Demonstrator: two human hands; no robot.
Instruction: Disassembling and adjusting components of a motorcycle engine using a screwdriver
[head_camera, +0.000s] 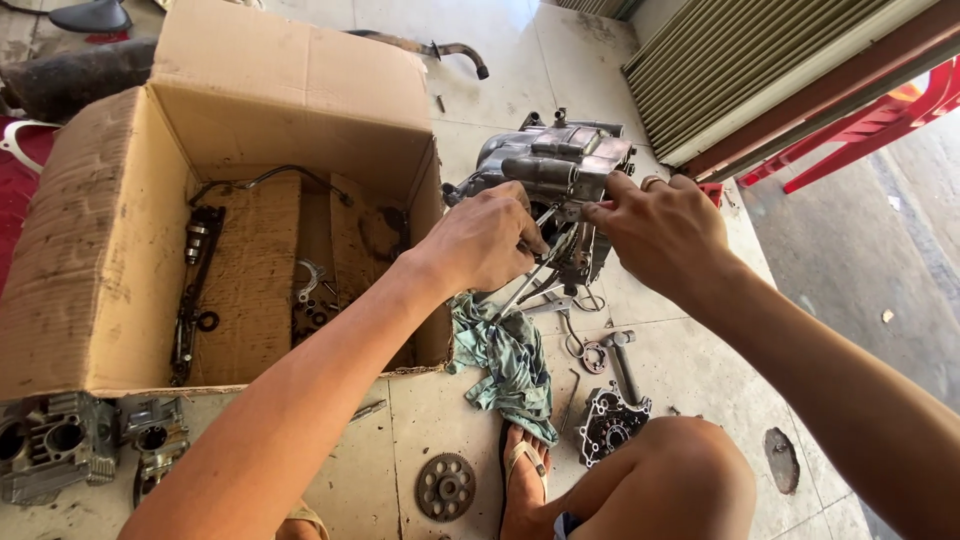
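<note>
My left hand (485, 240) gripped a thin metal rod (525, 280) angled into the engine case (555, 170), frame centre | right hand (660, 235) pinched the case edge, steadying it | rag (510, 360) lay beneath, cardboard box (230, 200) at left held parts.

Cardboard box (130, 250) blocks the left; bare tiled floor (800, 300) right of the engine block (560, 170) lies open.

Dull grey metal engine case (560, 165), rough brown cardboard box (90, 260), crumpled, probably cotton, rag (510, 360)
</note>
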